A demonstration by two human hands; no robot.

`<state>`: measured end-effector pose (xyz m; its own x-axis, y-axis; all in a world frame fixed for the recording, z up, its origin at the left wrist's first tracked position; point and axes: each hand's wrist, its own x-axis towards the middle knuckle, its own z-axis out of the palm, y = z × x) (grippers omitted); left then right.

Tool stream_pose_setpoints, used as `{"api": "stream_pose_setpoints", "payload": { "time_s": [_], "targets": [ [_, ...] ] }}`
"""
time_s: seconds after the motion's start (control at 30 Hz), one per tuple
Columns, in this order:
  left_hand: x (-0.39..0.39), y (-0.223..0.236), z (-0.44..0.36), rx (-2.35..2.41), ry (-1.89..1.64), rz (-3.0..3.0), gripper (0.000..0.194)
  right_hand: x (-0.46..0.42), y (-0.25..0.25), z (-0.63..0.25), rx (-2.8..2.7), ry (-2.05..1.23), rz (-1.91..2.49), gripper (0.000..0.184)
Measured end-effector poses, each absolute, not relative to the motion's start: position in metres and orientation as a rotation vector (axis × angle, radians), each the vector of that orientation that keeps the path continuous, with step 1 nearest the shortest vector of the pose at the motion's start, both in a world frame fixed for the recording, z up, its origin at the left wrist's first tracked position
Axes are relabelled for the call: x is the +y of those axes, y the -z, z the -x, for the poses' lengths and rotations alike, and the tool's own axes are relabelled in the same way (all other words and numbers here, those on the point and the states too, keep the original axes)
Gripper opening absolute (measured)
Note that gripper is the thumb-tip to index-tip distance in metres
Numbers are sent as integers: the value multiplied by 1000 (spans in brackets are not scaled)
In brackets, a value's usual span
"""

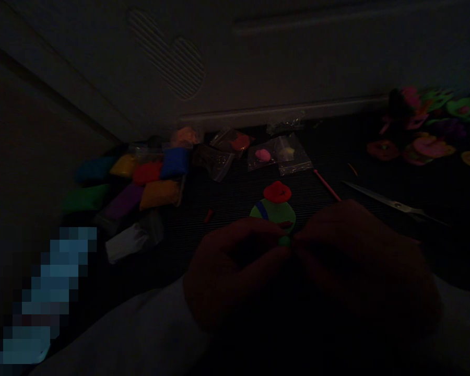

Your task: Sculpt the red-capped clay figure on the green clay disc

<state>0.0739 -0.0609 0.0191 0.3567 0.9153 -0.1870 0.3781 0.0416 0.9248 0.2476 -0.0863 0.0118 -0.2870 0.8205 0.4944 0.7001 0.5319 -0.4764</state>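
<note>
The scene is very dark. A small green lump of modelling clay (284,241) sits between the fingertips of my left hand (235,266), pinched by thumb and forefinger. My right hand (364,261) meets it from the right, its fingers closed in a pinch at the lump's edge; its lower fingers are lost in shadow. Just beyond my fingertips lies a flat clay figure: a light green round body (284,210) with a blue stripe and a dark red piece, topped by a red clay shape (277,192) marked with a dark cross. My left fingers partly cover the body.
Left are several coloured clay packets, including a blue one (175,162) and a white one (127,243). Clear bags (293,156) lie behind. Right are a pink stick (327,185), scissors (397,205) and clay shapes (425,149). A pixelated bright object (47,297) is lower left.
</note>
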Motion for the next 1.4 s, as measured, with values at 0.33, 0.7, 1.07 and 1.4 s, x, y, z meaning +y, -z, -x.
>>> {"api": "stream_pose_setpoints", "payload": {
  "time_s": [0.33,0.7,1.07,1.4],
  "targets": [
    [-62,-17,-72,1184,-647,-1515,15,-87,-11,-248,-2037,-214,1227,7],
    [-64,-13,-69,1147,-726,-1516,20,-88,-9,-251,-2029,-246,1269,19],
    [-65,-13,-72,1167,-699,-1505,21,-87,-9,-249,-2053,-218,1217,8],
    [-65,-18,-73,1165,-671,-1482,19,-87,-10,-248,-2067,-205,1220,4]
  ]
}}
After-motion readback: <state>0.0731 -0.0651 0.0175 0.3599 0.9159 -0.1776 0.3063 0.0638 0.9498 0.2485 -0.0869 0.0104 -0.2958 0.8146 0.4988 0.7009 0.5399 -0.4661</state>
